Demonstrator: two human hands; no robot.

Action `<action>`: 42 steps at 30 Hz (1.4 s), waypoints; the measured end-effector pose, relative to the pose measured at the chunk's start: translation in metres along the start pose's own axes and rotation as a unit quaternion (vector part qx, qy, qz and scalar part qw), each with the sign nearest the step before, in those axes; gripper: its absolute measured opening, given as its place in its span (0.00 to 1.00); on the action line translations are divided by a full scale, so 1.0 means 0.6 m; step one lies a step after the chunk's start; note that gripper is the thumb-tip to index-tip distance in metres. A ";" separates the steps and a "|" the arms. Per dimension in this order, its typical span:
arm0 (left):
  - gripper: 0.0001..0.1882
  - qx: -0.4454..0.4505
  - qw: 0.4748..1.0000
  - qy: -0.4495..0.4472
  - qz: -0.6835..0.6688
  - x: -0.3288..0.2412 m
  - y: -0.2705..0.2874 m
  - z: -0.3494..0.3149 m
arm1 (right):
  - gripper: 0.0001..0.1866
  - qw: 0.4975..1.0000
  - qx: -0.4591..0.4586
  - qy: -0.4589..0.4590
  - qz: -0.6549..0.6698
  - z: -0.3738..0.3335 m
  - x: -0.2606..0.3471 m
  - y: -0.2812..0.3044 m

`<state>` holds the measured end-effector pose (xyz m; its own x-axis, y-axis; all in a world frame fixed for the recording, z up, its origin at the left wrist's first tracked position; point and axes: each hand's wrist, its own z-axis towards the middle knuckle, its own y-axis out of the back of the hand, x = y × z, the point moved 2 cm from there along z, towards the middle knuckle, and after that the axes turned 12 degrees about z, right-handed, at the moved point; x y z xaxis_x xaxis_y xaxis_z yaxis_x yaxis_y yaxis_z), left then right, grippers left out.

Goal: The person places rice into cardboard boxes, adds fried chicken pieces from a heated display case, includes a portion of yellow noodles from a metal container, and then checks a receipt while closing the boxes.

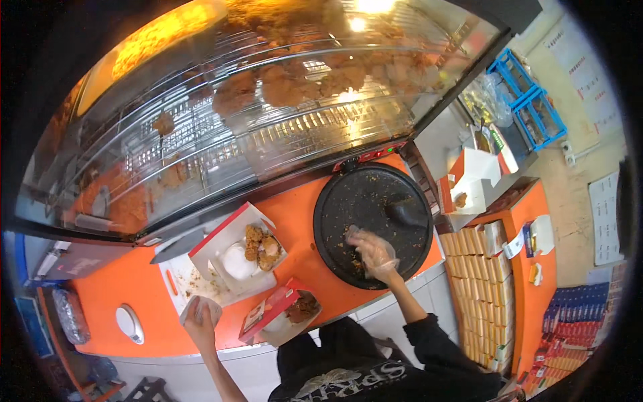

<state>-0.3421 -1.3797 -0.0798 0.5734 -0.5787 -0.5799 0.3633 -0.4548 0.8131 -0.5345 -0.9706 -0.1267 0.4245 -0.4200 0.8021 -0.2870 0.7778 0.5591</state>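
Note:
My right hand (372, 253), in a thin clear plastic glove, rests on the round black griddle plate (348, 201) among brown crumbs; whether its fingers pinch anything I cannot tell. My left hand (199, 315), also gloved, is down at the front edge of the white cutting board (182, 278), fingers curled over a bit of crumpled plastic. Between the hands stand two open paper food boxes: the larger box (221, 244) holds fried chicken pieces and a white mound, the smaller box (278, 315) holds a dark fried piece.
Behind the orange counter (295, 208) stands a glass warming cabinet (254, 100) with fried chicken on wire racks. A cleaver (175, 245) lies by the board. Stacked flat boxes (479, 281) fill the right side, near an open box (472, 184) and blue crates (529, 100).

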 end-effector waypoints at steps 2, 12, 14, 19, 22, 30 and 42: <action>0.18 -0.015 1.000 0.010 0.014 0.007 0.024 -0.013 | 0.16 0.999 0.041 0.029 0.002 0.031 -0.002 -0.003; 0.18 -0.057 0.990 0.105 -0.070 0.018 -0.015 -0.146 | 0.18 0.930 0.255 0.264 -0.025 0.095 -0.082 -0.063; 0.19 -0.037 0.982 0.143 -0.121 -0.042 -0.015 -0.155 | 0.19 0.890 0.362 0.269 0.059 0.049 -0.065 -0.021; 0.20 -0.060 0.980 0.139 -0.129 -0.028 -0.014 -0.182 | 0.20 0.887 0.451 0.100 0.032 0.040 -0.060 0.104; 0.21 -0.069 0.985 0.117 -0.103 -0.008 -0.030 -0.191 | 0.20 0.961 0.233 0.117 0.089 0.021 -0.080 0.130; 0.18 -0.082 0.976 0.111 -0.167 0.012 -0.050 -0.191 | 0.18 0.929 0.295 0.101 0.199 -0.064 -0.049 0.053; 0.17 -0.127 0.969 0.118 -0.175 0.070 0.001 -0.137 | 0.15 0.978 0.121 0.065 -0.158 -0.145 -0.008 0.035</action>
<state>-0.2575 -1.3489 -0.0994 0.5233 -0.2351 -0.8191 0.7178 -0.3964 0.5724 -0.4679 -0.9119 -0.1370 0.6266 -0.5463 0.5559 -0.3120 0.4778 0.8212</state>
